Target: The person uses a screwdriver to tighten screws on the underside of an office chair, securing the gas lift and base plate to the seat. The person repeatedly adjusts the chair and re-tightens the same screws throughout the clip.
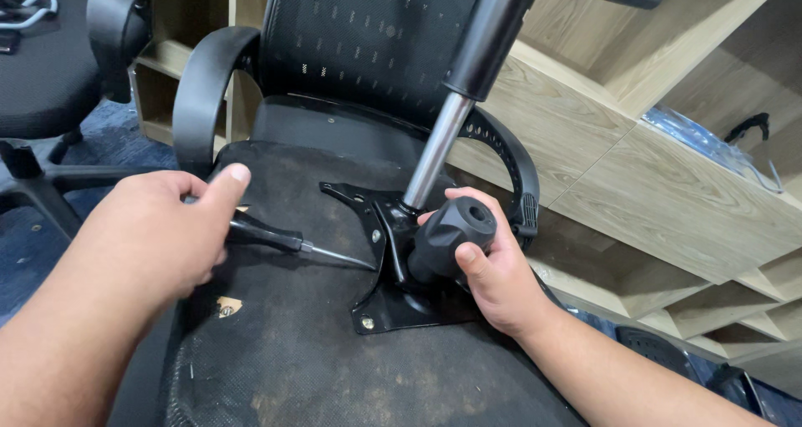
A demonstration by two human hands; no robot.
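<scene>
We had the office chair tipped over so the dusty underside of its seat faced us, which put the black mounting plate and gas cylinder within easy reach. Our left hand, at nine o'clock from the plate, was clenched around the screwdriver handle, thumb laid along the top to steer; the shaft ran toward three o'clock, its tip at the plate's edge. Our right hand, at three o'clock, gripped the round black knob just beside the cylinder's base, seemingly to steady the mechanism. A bolt showed at the plate's six o'clock corner. Wooden shelving lay beyond, at two o'clock.
</scene>
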